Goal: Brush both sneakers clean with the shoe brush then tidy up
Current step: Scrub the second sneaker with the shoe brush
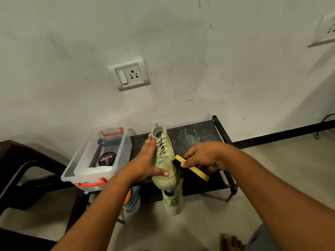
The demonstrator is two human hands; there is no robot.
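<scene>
**Brush on the side of the upper sneaker**

One pale green sneaker stands on the top shelf of a black shoe rack. Its toe points toward the person and its heel toward the wall.

The left hand lies on the sneaker's left side. The fingers are straight and close together along the laces, and the thumb is spread across the toe cap. It presses on the sneaker and does not curl round it.

The right hand pinches the brush between the thumb on the yellow back and the fingers curled under it. The dark bristles touch the right side of the sneaker, near the lower laces.

The second sneaker, of the same green, is on a lower level of the rack, just under the first one, with its toe toward the person. Beside it, partly hidden by the left forearm, is what seems to be a blue and orange sandal.

A clear plastic box with red handles stands on the left end of the rack. Inside are a round black polish tin and something white, perhaps a cloth.

A dark chair stands to the left of the rack. A wall socket is above the box. A bare foot shows at the bottom edge.
</scene>
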